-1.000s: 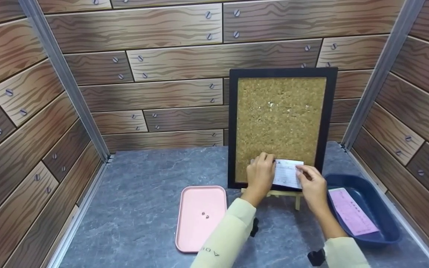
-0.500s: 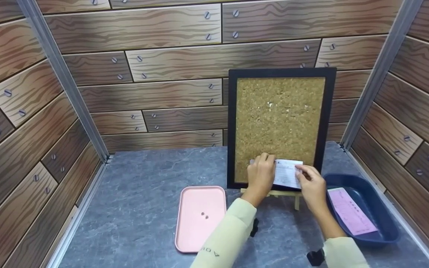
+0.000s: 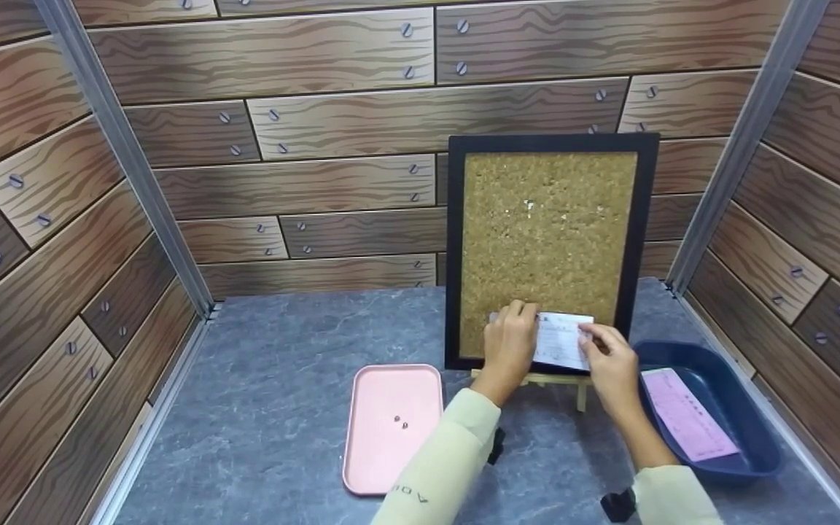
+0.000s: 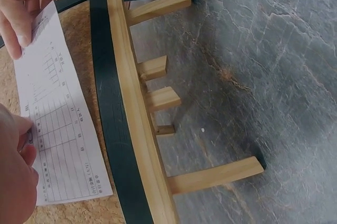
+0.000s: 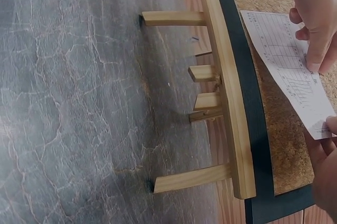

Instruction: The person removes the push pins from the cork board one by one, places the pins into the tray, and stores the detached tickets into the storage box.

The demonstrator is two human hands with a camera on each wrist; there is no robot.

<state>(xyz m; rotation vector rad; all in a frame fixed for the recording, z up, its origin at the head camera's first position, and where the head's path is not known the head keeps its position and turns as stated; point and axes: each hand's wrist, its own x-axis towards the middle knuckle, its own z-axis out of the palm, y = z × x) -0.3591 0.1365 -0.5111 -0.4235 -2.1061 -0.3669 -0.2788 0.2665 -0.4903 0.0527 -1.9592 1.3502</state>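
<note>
A white printed slip of paper [image 3: 560, 341] lies at the bottom of a black-framed corkboard [image 3: 551, 240]. My left hand [image 3: 511, 343], fingers bent, presses on the slip's left part; in the right wrist view its fingertips [image 5: 314, 66] touch the printed side. Whether it holds something small there, I cannot tell. My right hand [image 3: 613, 363] pinches the slip's right edge between thumb and fingers, also visible in the left wrist view. Seen from the right wrist, that end of the slip stands off the cork. A wooden easel [image 4: 139, 108] supports the board.
Left of the easel, a pink tray [image 3: 383, 386] carries two tiny metallic pieces [image 3: 405, 425]. A dark blue bin [image 3: 763, 445] stands beside my right forearm, with a pink slip [image 3: 690, 414] inside. Wood-patterned walls [image 3: 347, 124] enclose the grey marbled table [image 3: 267, 408].
Both hands and the slip stay almost in place. The head view shifts only slightly.
</note>
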